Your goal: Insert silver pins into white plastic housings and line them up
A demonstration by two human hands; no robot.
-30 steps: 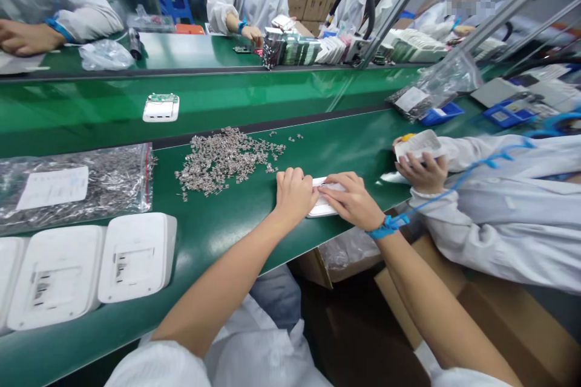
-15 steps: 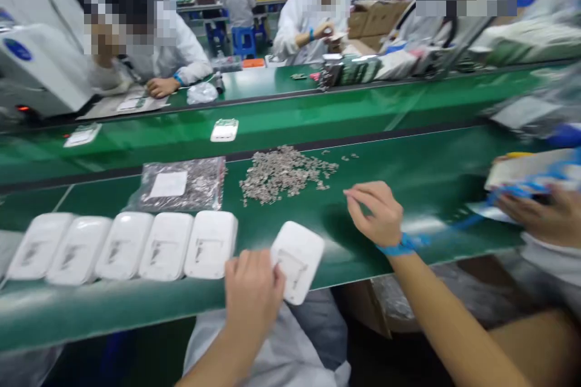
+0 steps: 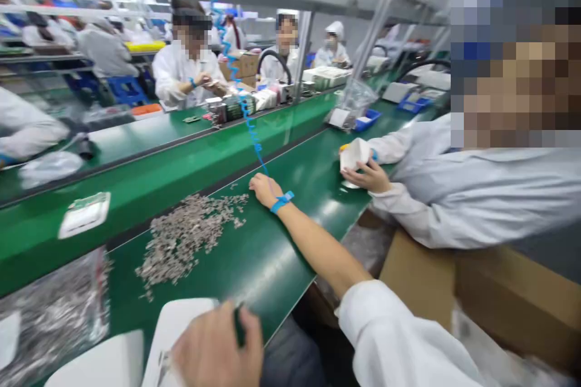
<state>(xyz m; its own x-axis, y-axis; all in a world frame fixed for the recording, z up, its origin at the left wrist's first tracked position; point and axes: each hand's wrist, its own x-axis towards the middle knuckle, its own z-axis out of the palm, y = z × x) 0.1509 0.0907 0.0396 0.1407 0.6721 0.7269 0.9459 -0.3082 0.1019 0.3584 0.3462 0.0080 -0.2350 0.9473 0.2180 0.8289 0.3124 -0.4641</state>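
In the head view, my left hand (image 3: 218,344) is at the bottom, blurred by motion, with a dark gap between thumb and forefinger. It overlaps a white plastic cover (image 3: 184,317); whether it grips the cover cannot be told. Another white cover (image 3: 106,357) lies to its left. My right hand (image 3: 265,189), with a blue wrist strap and coiled cord, reaches to the far right end of a pile of small metal pieces (image 3: 186,233). Its fingers are curled together, and anything between them is too small to see.
A clear bag of metal parts (image 3: 63,314) lies at left. On the raised green strip behind sits a white cover with a circuit board (image 3: 86,211). At right a co-worker holds a white item (image 3: 354,156). Cardboard boxes (image 3: 422,266) stand below the bench edge.
The view has swung right and closer. My right hand has moved forward to the pile's far end. The white cover that my left hand held out on its right now shows behind and left of it.
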